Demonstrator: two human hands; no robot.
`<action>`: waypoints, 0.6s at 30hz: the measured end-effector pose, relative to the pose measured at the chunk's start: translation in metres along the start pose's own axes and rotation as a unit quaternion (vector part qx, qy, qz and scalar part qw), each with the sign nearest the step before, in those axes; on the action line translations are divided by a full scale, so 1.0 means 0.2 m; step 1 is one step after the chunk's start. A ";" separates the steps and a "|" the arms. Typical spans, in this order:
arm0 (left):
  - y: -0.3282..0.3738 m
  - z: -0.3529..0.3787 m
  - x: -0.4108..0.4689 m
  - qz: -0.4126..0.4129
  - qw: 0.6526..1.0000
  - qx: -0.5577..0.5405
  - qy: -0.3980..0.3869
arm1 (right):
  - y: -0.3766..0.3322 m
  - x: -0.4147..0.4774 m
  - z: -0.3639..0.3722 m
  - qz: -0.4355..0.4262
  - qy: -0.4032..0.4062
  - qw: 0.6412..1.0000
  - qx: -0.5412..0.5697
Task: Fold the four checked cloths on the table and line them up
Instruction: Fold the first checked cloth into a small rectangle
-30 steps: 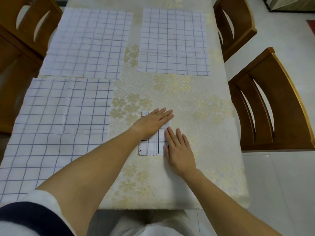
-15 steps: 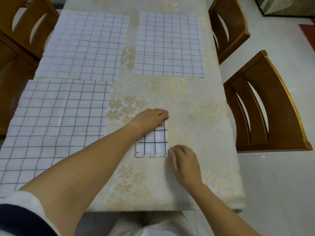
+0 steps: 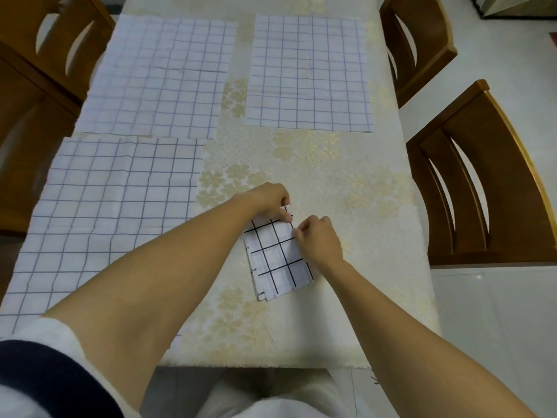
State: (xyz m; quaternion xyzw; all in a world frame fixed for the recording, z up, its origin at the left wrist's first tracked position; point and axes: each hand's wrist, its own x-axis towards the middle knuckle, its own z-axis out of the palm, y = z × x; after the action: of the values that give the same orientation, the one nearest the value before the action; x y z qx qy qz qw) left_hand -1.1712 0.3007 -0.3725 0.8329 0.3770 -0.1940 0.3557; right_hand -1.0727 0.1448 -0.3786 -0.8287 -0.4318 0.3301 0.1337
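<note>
Left hand [image 3: 269, 199]: the forearm reaches in from the near left corner. The fingers are curled, and the grip is pinched on the far edge of the folded cloth [image 3: 277, 260].

Right hand [image 3: 321, 241]: knuckles up, fingers tucked under. The grip is clamped on the same cloth's right edge, just short of its far corner. The two hands are almost touching.

The folded cloth is a small layered rectangle with dark check lines. It sits slightly skewed toward the near edge of the desk [image 3: 346, 182], right of centre. Whether its far end is raised cannot be told.

Three cloths lie flat and unfolded:
- The near-left cloth [image 3: 105, 218] is along the left edge, partly under the left forearm.
- The far-left cloth [image 3: 156, 76] is beyond it.
- The far-right cloth [image 3: 307, 73] is beside that one, apart from it.

The desk has a cream flowered cover. The near right chair [image 3: 488, 182] and far right chair [image 3: 422, 40] stand at the right edge. The left chair [image 3: 39, 64] stands at the left edge.
</note>
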 end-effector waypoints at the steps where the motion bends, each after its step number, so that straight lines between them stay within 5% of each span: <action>1: -0.01 0.00 -0.02 0.006 1.000 -0.023 0.004 | 0.00 0.00 -0.01 -0.008 -0.004 1.000 0.009; 7: -0.04 -0.03 -0.12 0.047 0.976 -0.207 0.056 | 0.00 0.04 -0.12 -0.081 -0.036 0.993 0.080; 18: -0.04 0.00 -0.18 0.043 0.951 -0.284 0.115 | 0.01 0.08 -0.21 -0.060 -0.042 0.983 0.170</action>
State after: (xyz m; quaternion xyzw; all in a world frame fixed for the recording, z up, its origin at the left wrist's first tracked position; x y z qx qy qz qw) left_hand -1.2004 0.2875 -0.3552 0.7299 0.4185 0.0339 0.5394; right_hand -1.0367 0.1586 -0.3547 -0.7521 -0.4233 0.4247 0.2736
